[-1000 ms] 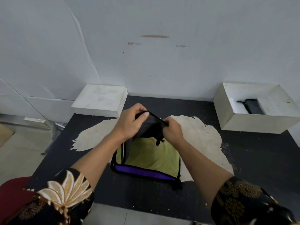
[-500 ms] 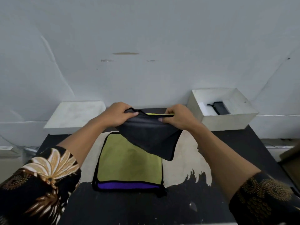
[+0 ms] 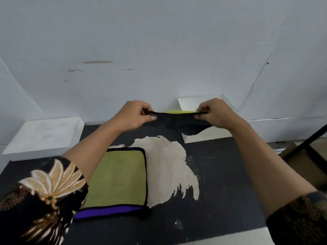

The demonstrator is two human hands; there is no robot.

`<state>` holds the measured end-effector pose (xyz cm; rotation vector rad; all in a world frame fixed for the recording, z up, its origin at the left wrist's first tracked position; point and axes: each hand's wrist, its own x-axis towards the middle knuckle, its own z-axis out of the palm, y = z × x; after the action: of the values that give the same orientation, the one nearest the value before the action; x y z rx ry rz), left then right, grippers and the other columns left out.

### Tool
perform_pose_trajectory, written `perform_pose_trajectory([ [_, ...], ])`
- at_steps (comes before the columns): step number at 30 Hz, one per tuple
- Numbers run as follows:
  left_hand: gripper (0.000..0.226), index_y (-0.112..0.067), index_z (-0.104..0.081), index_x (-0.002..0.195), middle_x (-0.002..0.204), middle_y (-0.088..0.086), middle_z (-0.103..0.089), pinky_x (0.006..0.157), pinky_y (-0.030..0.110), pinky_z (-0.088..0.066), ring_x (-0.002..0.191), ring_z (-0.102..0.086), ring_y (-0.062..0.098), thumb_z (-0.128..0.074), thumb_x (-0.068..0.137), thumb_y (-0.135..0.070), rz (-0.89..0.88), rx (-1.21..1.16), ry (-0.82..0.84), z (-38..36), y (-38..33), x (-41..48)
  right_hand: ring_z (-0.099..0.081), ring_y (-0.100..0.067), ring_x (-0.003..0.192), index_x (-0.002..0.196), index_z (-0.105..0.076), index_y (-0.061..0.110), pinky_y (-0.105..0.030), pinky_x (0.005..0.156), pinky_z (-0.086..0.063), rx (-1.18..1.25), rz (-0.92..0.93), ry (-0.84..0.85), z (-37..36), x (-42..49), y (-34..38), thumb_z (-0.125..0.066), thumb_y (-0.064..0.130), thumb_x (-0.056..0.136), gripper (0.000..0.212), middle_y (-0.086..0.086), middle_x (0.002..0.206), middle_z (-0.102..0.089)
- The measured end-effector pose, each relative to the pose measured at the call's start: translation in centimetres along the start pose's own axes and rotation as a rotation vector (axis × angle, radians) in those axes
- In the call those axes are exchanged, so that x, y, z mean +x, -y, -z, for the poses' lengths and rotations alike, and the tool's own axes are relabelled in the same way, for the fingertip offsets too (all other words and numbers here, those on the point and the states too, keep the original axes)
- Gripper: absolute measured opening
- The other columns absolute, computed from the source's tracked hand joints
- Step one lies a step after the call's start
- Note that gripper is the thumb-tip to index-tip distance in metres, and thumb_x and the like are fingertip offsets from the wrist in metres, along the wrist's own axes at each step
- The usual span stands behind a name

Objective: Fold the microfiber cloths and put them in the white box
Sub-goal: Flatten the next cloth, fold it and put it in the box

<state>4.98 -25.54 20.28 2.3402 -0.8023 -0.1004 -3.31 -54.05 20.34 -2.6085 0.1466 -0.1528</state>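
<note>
A dark cloth (image 3: 177,122) is pinched at its top edge by the fingers of the left hand (image 3: 136,115) and right hand (image 3: 216,113). The white box (image 3: 212,135) is seen just behind them.

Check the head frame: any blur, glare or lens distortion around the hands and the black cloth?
Head view: flat, diffuse light, no glare, no hard shadows; left hand and right hand have slightly soft edges; the black cloth they pinch is a near-textureless dark mass; wide-angle bowing curves the wall seams at the left; the green cloth on the table reads clearly.
</note>
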Motion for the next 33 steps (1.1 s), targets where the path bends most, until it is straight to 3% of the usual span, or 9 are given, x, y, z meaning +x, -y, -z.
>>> perform_pose_trajectory([
  [4, 0.011, -0.024, -0.074, 0.087, 0.069, -0.012, -0.064, 0.062, 0.015, -0.043, 0.063, -0.055, -0.004, -0.079, 0.080, -0.030, 0.030, 0.074, 0.227, -6.9, 0.7, -3.4, -0.061, -0.013, 0.085, 0.090, -0.075, 0.027, -0.028, 0.073, -0.044, -0.128, 0.020, 0.335, -1.8, -3.2, -4.9, -0.078, 0.029, 0.081, 0.010, 0.008, 0.089, -0.069],
  [6, 0.013, -0.023, -0.073, 0.091, 0.083, -0.008, -0.070, 0.076, 0.028, -0.052, 0.080, -0.064, 0.007, -0.078, 0.080, -0.028, 0.130, 0.118, 0.286, -12.4, 2.1, -5.2, -0.063, -0.014, 0.090, 0.100, -0.075, 0.024, -0.027, 0.076, -0.045, -0.210, -0.003, 0.479, -5.4, -4.7, -7.8, -0.076, 0.029, 0.082, 0.018, 0.006, 0.096, -0.070],
  [9, 0.019, -0.022, -0.071, 0.102, 0.106, 0.000, -0.071, 0.085, 0.029, -0.050, 0.101, -0.065, 0.020, -0.070, 0.083, -0.023, 0.329, 0.204, 0.381, -20.8, 3.8, -9.0, -0.064, -0.023, 0.100, 0.104, -0.074, 0.020, -0.030, 0.080, -0.048, -0.303, -0.010, 0.634, -11.8, -8.1, -12.3, -0.070, 0.027, 0.085, 0.021, -0.003, 0.106, -0.071],
  [12, 0.021, -0.027, -0.070, 0.104, 0.112, 0.000, -0.069, 0.092, 0.031, -0.047, 0.110, -0.058, 0.024, -0.067, 0.083, -0.028, 0.419, 0.334, 0.446, -27.3, 4.1, -13.0, -0.061, -0.027, 0.107, 0.112, -0.072, 0.017, -0.033, 0.086, -0.049, -0.309, -0.014, 0.759, -16.4, -12.3, -16.0, -0.066, 0.023, 0.087, 0.026, -0.008, 0.116, -0.068],
  [16, 0.026, -0.031, -0.068, 0.107, 0.114, -0.008, -0.065, 0.092, 0.034, -0.039, 0.110, -0.050, 0.022, -0.060, 0.084, -0.023, 0.434, 0.512, 0.375, -29.6, 3.2, -15.1, -0.061, -0.027, 0.104, 0.110, -0.073, 0.017, -0.031, 0.082, -0.048, -0.247, 0.016, 0.793, -16.8, -14.4, -18.3, -0.065, 0.027, 0.090, 0.023, -0.007, 0.111, -0.067],
  [21, 0.029, -0.029, -0.066, 0.106, 0.114, -0.007, -0.065, 0.097, 0.034, -0.035, 0.109, -0.057, 0.017, -0.053, 0.084, -0.014, 0.492, 0.322, 0.438, -29.6, 1.6, -15.2, -0.062, -0.028, 0.095, 0.101, -0.070, 0.006, -0.035, 0.079, -0.050, -0.341, 0.051, 1.025, -14.6, -13.0, -19.5, -0.065, 0.029, 0.091, 0.025, -0.011, 0.105, -0.068],
  [23, 0.028, -0.027, -0.068, 0.109, 0.116, -0.005, -0.068, 0.098, 0.034, -0.041, 0.111, -0.060, 0.019, -0.056, 0.087, -0.016, 0.486, 0.245, 0.354, -28.3, 1.1, -14.0, -0.062, -0.027, 0.091, 0.094, -0.067, 0.007, -0.034, 0.074, -0.049, -0.357, 0.026, 0.913, -13.3, -11.2, -19.3, -0.062, 0.026, 0.091, 0.020, -0.009, 0.098, -0.066],
  [28, 0.020, -0.024, -0.069, 0.108, 0.110, -0.001, -0.071, 0.093, 0.037, -0.046, 0.106, -0.063, 0.024, -0.061, 0.091, -0.017, 0.512, 0.243, 0.001, -22.2, -0.7, -7.1, -0.059, -0.031, 0.093, 0.098, -0.060, 0.016, -0.034, 0.070, -0.043, -0.117, -0.081, 0.290, -8.6, -5.8, -16.6, -0.055, 0.020, 0.092, 0.009, -0.009, 0.101, -0.065],
  [33, 0.012, -0.017, -0.061, 0.102, 0.103, 0.008, -0.070, 0.090, 0.044, -0.049, 0.101, -0.063, 0.032, -0.055, 0.092, -0.012, 0.407, 0.161, -0.258, -15.6, -4.1, -0.7, -0.051, -0.023, 0.081, 0.107, -0.055, 0.012, -0.032, 0.068, -0.038, 0.140, -0.093, -0.080, -3.6, -2.1, -12.9, -0.049, 0.009, 0.097, 0.012, -0.004, 0.091, -0.057],
])
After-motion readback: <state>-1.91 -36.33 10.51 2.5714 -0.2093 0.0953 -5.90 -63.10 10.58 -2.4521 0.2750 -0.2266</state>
